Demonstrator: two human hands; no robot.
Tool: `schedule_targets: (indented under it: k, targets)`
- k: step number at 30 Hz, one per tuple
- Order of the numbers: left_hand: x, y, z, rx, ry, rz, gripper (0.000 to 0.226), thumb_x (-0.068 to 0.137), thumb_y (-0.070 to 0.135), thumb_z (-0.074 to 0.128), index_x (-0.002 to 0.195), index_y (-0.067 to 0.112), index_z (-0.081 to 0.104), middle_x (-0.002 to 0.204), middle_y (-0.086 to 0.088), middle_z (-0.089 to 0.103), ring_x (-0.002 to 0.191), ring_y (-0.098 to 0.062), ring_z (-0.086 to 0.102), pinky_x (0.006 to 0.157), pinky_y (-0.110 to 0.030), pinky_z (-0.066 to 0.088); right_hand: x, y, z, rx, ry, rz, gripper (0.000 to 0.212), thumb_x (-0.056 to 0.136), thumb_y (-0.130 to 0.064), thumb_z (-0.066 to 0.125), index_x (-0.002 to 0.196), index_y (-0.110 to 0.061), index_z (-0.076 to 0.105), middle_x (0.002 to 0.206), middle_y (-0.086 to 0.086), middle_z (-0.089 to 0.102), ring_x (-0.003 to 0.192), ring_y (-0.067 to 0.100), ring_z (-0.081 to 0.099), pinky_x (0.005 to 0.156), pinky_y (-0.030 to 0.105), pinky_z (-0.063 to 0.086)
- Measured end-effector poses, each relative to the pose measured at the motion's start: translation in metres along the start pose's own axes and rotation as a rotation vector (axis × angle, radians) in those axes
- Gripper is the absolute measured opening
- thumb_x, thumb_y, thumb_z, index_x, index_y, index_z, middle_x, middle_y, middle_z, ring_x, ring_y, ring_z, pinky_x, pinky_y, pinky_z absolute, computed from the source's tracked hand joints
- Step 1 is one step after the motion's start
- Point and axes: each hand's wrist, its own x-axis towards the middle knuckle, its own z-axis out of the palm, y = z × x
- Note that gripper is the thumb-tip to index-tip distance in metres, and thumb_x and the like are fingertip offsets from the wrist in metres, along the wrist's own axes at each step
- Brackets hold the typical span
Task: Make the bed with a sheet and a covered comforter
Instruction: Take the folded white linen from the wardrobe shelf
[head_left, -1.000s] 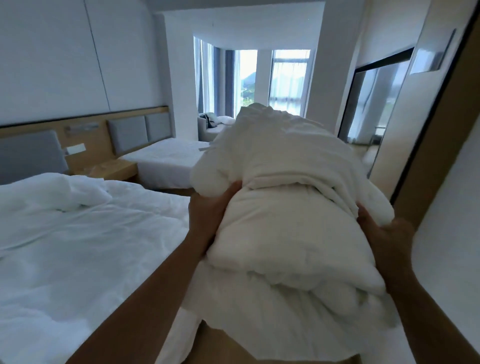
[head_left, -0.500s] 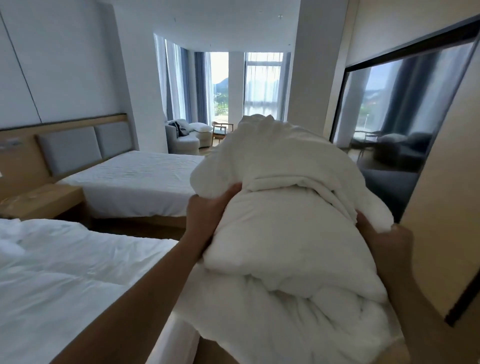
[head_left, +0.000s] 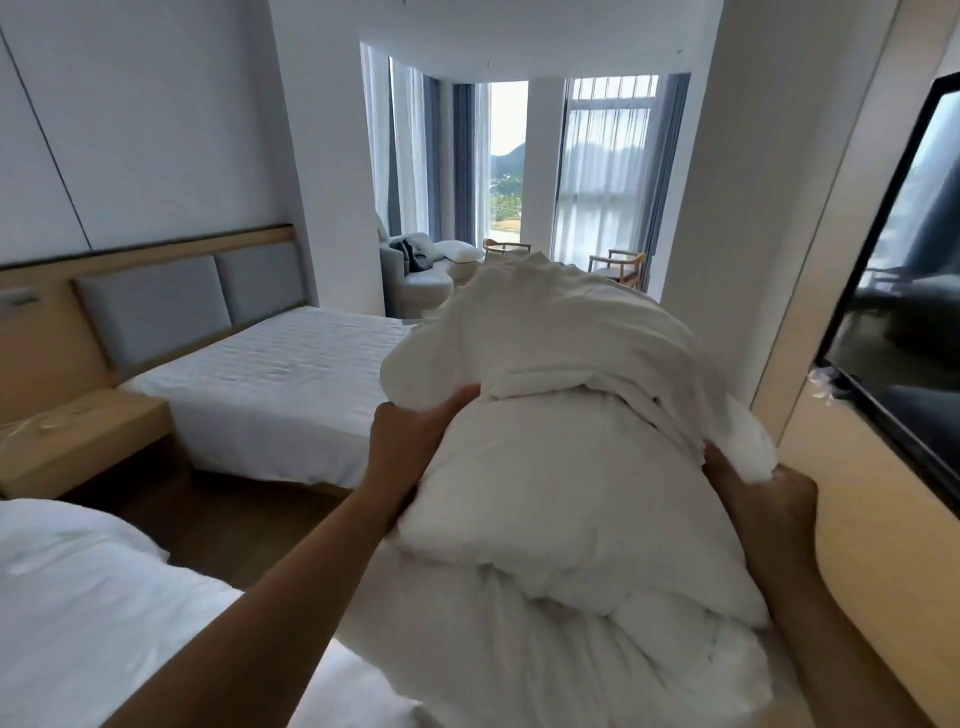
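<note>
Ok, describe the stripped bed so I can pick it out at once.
Start at the tall curtained windows at the room's far end; the stripped bed is the one nearest them, under grey headboard panels, past the wooden nightstand. Unlike the near bed, heaped with rumpled white bedding, its top lies flat and bare.

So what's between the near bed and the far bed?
In the head view, a wooden nightstand at the wall end and dark floor separate the near bed from the far bed.
</note>
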Motion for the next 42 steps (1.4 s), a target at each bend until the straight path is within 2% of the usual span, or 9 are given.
schedule_targets:
  k: [4, 9, 14, 17, 23, 27, 33, 35, 42]
  targets:
    - [0.159, -0.024, 0.041, -0.025, 0.031, -0.037, 0.075, 0.052, 0.064, 0.089, 0.101, 0.011, 0.07, 0.093, 0.001, 0.074, 0.09, -0.016, 0.069, 0.073, -0.031, 0.051, 0.123, 0.037, 0.117, -0.035, 0.002, -0.053, 0.046, 0.08, -0.023, 0.081, 0.075, 0.018, 0.062, 0.072, 0.013, 0.06, 0.063, 0.021, 0.052, 0.06, 0.032, 0.041]
    - [0.341, -0.036, 0.076, -0.05, 0.048, -0.064, 0.057, 0.057, 0.054, 0.091, 0.094, 0.018, 0.068, 0.088, 0.009, 0.071, 0.085, -0.005, 0.066, 0.072, -0.024, 0.047, 0.261, 0.053, 0.262, -0.132, -0.016, -0.101, 0.049, 0.082, -0.025, 0.08, 0.054, 0.0, 0.048, 0.055, 0.006, 0.048, 0.045, 0.011, 0.042, 0.045, 0.029, 0.032]
    - [0.532, -0.061, 0.102, -0.035, 0.098, -0.076, 0.088, 0.037, 0.07, 0.087, 0.103, 0.014, 0.071, 0.096, 0.004, 0.074, 0.09, -0.011, 0.069, 0.078, -0.031, 0.054, 0.39, 0.088, 0.421, -0.112, -0.053, -0.09, 0.061, 0.077, -0.039, 0.083, 0.055, 0.005, 0.046, 0.053, 0.009, 0.049, 0.053, 0.018, 0.044, 0.05, 0.032, 0.032]
    - [0.649, -0.081, 0.117, -0.04, 0.112, -0.082, 0.058, 0.048, 0.058, 0.092, 0.087, 0.022, 0.067, 0.089, 0.008, 0.072, 0.084, -0.006, 0.067, 0.076, -0.03, 0.052, 0.463, 0.114, 0.521, -0.096, -0.081, -0.082, 0.058, 0.081, -0.03, 0.082, 0.048, -0.005, 0.042, 0.046, 0.003, 0.041, 0.045, 0.012, 0.038, 0.047, 0.032, 0.029]
    - [0.867, -0.107, 0.113, -0.035, 0.172, -0.093, 0.047, 0.058, 0.05, 0.092, 0.086, 0.024, 0.066, 0.085, 0.01, 0.071, 0.08, -0.003, 0.067, 0.07, -0.026, 0.05, 0.589, 0.144, 0.719, -0.068, -0.123, -0.076, 0.087, 0.061, -0.074, 0.066, 0.064, 0.012, 0.06, 0.055, 0.019, 0.062, 0.049, 0.021, 0.056, 0.049, 0.047, 0.047]
    - [1.009, -0.133, 0.083, -0.034, 0.199, -0.042, 0.044, 0.06, 0.049, 0.092, 0.086, 0.025, 0.065, 0.083, 0.014, 0.068, 0.079, 0.002, 0.064, 0.069, -0.023, 0.049, 0.639, 0.143, 0.855, -0.057, -0.107, -0.129, 0.082, 0.065, -0.071, 0.068, 0.057, 0.009, 0.056, 0.054, 0.021, 0.061, 0.047, 0.026, 0.055, 0.049, 0.047, 0.048]
    - [1.256, -0.199, 0.005, -0.116, 0.13, 0.056, 0.07, 0.048, 0.061, 0.09, 0.103, 0.024, 0.069, 0.095, 0.015, 0.072, 0.084, 0.005, 0.068, 0.071, -0.018, 0.051, 0.675, 0.145, 1.103, -0.082, -0.006, -0.135, 0.062, 0.08, -0.039, 0.081, 0.045, -0.01, 0.039, 0.044, -0.002, 0.04, 0.042, 0.006, 0.036, 0.049, 0.036, 0.034]
    - [1.347, -0.231, -0.024, -0.116, 0.106, 0.057, 0.079, 0.042, 0.067, 0.084, 0.105, 0.021, 0.07, 0.097, 0.012, 0.073, 0.087, 0.001, 0.069, 0.073, -0.02, 0.053, 0.683, 0.159, 1.194, -0.106, 0.038, -0.101, 0.06, 0.081, -0.04, 0.08, 0.047, -0.012, 0.04, 0.046, -0.001, 0.043, 0.045, 0.013, 0.04, 0.051, 0.033, 0.035]
    - [1.577, -0.423, -0.064, -0.038, 0.009, -0.146, 0.06, 0.051, 0.066, 0.083, 0.094, 0.025, 0.073, 0.093, 0.012, 0.075, 0.093, -0.006, 0.071, 0.083, -0.032, 0.056, 0.685, 0.273, 1.448, -0.302, 0.054, 0.215, 0.066, 0.077, -0.058, 0.076, 0.047, -0.011, 0.039, 0.044, -0.002, 0.042, 0.046, 0.015, 0.044, 0.05, 0.033, 0.032]
